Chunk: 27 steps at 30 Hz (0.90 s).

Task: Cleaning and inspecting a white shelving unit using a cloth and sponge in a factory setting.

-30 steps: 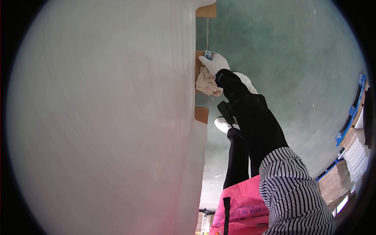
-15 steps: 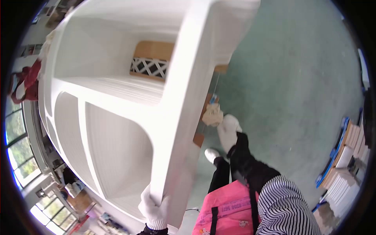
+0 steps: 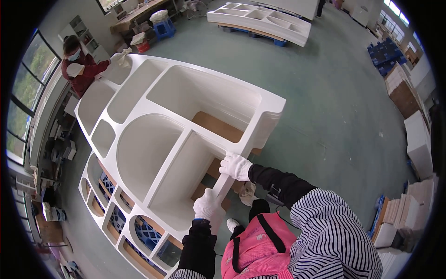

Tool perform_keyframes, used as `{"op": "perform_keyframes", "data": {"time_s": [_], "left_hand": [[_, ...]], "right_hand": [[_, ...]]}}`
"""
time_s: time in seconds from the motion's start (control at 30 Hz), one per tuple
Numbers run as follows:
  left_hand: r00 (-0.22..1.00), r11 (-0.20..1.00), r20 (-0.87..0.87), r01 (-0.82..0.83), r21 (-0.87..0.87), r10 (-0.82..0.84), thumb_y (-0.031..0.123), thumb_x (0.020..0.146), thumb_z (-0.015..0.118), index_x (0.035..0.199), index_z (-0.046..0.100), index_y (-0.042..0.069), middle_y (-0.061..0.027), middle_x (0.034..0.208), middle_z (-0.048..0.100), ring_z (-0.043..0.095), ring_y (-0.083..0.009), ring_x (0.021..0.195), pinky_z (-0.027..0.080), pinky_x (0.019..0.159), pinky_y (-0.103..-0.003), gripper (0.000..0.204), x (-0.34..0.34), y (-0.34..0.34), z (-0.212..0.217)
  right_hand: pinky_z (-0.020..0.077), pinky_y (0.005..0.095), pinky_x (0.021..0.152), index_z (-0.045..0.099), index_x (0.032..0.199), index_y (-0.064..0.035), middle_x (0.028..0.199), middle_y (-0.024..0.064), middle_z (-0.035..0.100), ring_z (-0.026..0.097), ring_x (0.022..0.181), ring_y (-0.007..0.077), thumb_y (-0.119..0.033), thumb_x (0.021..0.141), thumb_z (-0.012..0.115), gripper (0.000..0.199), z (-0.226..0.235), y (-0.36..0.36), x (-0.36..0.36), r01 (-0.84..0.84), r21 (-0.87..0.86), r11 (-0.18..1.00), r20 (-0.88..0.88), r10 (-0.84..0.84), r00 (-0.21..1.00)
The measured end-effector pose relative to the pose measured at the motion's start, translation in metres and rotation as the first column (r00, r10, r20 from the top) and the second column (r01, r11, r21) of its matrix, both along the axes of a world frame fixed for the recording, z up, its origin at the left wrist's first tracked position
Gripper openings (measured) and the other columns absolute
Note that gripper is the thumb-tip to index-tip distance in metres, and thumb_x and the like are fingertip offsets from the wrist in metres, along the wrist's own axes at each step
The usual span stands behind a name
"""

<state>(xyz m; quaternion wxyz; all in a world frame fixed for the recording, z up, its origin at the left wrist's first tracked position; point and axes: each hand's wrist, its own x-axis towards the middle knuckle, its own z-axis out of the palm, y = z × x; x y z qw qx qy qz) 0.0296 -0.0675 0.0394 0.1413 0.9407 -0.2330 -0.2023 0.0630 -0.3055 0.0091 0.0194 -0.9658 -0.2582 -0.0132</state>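
Observation:
A large white shelf unit [image 3: 188, 124] with rounded and straight-sided compartments lies on its back in front of me. My left hand [image 3: 207, 206], in a white knitted glove, is closed on its near edge. Further right along that same edge my right hand [image 3: 235, 166], gloved alike, is closed too, with the fingers over the rim. The undersides of both grips are hidden. Below the edge, by my feet, hangs or lies a cream cloth [image 3: 247, 191]; which of the two I cannot tell.
At the far left corner a co-worker [image 3: 83, 69] in dark red holds a cloth [image 3: 121, 56] on the unit. Beneath and left lies another white compartmented frame [image 3: 121, 237] over blue pallets. A similar unit [image 3: 260, 21] stands far back; stacked boards [image 3: 395, 211] line the right.
My right hand has come up from low by the cloth near the floor onto the unit's edge. The left hand stays on that edge. My view has lifted and turned, showing the co-worker.

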Motion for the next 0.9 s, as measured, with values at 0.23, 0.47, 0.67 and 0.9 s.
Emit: {"op": "perform_keyframes", "data": {"time_s": [0.23, 0.47, 0.67, 0.9], "left_hand": [[0.987, 0.986, -0.073, -0.139, 0.087, 0.145, 0.049, 0.093, 0.058, 0.108, 0.056, 0.009, -0.0185, 0.100, 0.070, 0.070, -0.0378, 0.092, 0.054, 0.075, -0.050, 0.044, -0.006, 0.022, 0.063], [0.612, 0.877, 0.631, -0.275, -0.395, 0.476, 0.020, 0.077, 0.077, 0.116, 0.058, 0.007, -0.0117, 0.113, 0.067, 0.066, -0.0328, 0.104, 0.055, 0.087, -0.041, 0.045, -0.082, 0.068, 0.126], [0.206, 0.187, 0.025, -0.819, -0.542, 0.978, 0.027, 0.091, 0.068, 0.110, 0.069, 0.008, -0.0127, 0.100, 0.072, 0.071, -0.0298, 0.091, 0.055, 0.080, -0.037, 0.026, -0.253, 0.111, 0.072], [-0.294, -0.093, -0.401, -0.887, 0.451, 0.868, 0.041, 0.080, 0.056, 0.110, 0.074, 0.010, -0.0176, 0.109, 0.073, 0.069, -0.0360, 0.105, 0.052, 0.093, -0.046, 0.047, -0.564, 0.135, -0.055]], "right_hand": [[0.0553, 0.0491, 0.078, 0.069, 0.099, -0.0078, 0.089, 0.0161, 0.073, 0.072, 0.088, 0.0362, -0.036, 0.084, 0.069, 0.032, 0.101, 0.017, 0.047, -0.319, -0.175, 0.931, -0.603, 0.155, 0.783], [0.0548, 0.0504, 0.077, 0.064, 0.100, -0.0043, 0.088, 0.0192, 0.072, 0.071, 0.087, 0.0381, -0.042, 0.091, 0.061, 0.039, 0.179, 0.074, 0.030, -0.355, -0.075, 0.932, -0.497, 0.274, 0.824], [0.0543, 0.0502, 0.077, 0.063, 0.097, -0.0060, 0.083, 0.0196, 0.071, 0.070, 0.083, 0.0391, -0.044, 0.087, 0.064, 0.039, 0.214, 0.137, -0.002, -0.409, 0.037, 0.912, -0.431, 0.384, 0.817], [0.0564, 0.0439, 0.073, 0.070, 0.099, -0.0076, 0.079, 0.0198, 0.071, 0.071, 0.078, 0.0364, -0.034, 0.078, 0.074, 0.035, 0.199, 0.246, -0.074, -0.228, 0.315, 0.921, -0.289, 0.322, 0.902]]}}
